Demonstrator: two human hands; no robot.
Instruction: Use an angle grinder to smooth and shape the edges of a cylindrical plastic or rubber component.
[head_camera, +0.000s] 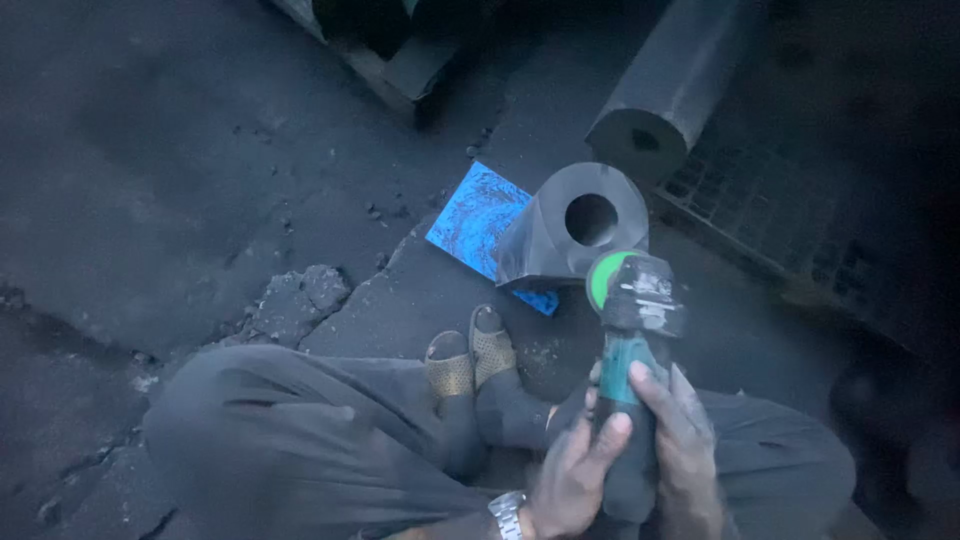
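Head view, from the left: a blue square panel (473, 220) lies on the dark floor (180, 150), touching a black block with a round bore (572, 232) (its hollow end faces up). Just beside it hovers the angle grinder (632, 330). Left hand (572, 472) and right hand (682, 452) both grip its green body.

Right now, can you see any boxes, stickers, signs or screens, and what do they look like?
Blue sheet: flat square with darker blue swirls, lying on the ground under the dark block; could be a board or wrapper, I cannot tell.
Pale patch: worn, whitish, perhaps a sticker, on the head of the green grinder held in both hands.
No signs or screens.
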